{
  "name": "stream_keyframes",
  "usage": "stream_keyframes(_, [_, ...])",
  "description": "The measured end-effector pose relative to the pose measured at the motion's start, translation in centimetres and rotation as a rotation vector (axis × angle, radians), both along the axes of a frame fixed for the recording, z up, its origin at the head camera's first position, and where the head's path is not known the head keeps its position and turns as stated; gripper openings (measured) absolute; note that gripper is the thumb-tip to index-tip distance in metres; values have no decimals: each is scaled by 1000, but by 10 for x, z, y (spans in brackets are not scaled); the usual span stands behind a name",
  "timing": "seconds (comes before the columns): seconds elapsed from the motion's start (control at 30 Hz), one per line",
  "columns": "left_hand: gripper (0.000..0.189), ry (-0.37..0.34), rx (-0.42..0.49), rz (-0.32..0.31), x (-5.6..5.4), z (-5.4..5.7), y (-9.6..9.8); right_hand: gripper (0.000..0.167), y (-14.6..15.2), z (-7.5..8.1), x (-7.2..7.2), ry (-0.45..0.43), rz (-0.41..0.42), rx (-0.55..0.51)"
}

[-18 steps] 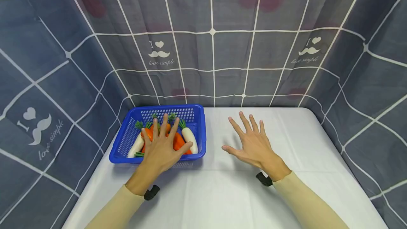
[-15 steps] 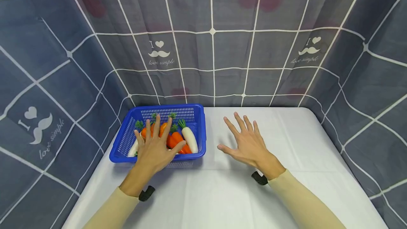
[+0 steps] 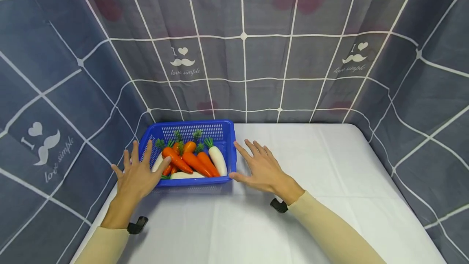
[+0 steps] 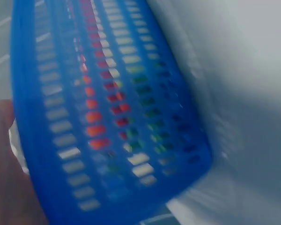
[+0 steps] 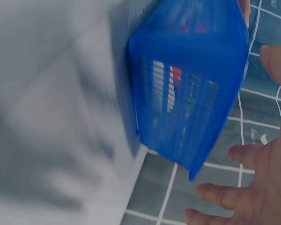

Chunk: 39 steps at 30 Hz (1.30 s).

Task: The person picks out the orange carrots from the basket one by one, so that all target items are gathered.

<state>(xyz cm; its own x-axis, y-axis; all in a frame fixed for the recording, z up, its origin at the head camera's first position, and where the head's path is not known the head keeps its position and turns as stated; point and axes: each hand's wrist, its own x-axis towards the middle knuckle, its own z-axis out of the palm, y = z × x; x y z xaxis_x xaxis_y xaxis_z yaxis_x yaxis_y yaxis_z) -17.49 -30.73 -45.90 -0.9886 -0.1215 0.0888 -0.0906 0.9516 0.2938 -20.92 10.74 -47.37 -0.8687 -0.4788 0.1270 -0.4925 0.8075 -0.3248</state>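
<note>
A blue rectangular plastic basket [image 3: 198, 181] of orange carrots [image 3: 199, 164] and white radishes [image 3: 218, 160] is sitting left of frame centre; left hand [image 3: 134, 178] and right hand [image 3: 261, 170] are flanking it, fingers spread, gripping nothing, perhaps touching it.

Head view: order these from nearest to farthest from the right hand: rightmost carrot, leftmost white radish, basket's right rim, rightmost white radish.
1. basket's right rim, just left of the right hand
2. rightmost white radish, inside the right end
3. rightmost carrot, just left of that radish
4. leftmost white radish, partly behind the left hand
</note>
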Motion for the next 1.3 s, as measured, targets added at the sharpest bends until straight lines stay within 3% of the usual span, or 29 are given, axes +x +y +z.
stream_keyframes(0.23, [115,-41,39,84,0,-7,-16,102,-16,-10,1,-59,61,-42])
stream_keyframes(0.67, [117,11,34,88,-3,-10,-14,112,-24,-8,6,12,73,-45])
stream_keyframes(0.9, [113,43,27,63,0,-8,-3,112,-17,-8,8,20,60,-53])
stream_keyframes(1.3, [107,25,35,-15,4,-10,26,98,17,-12,19,64,28,-53])
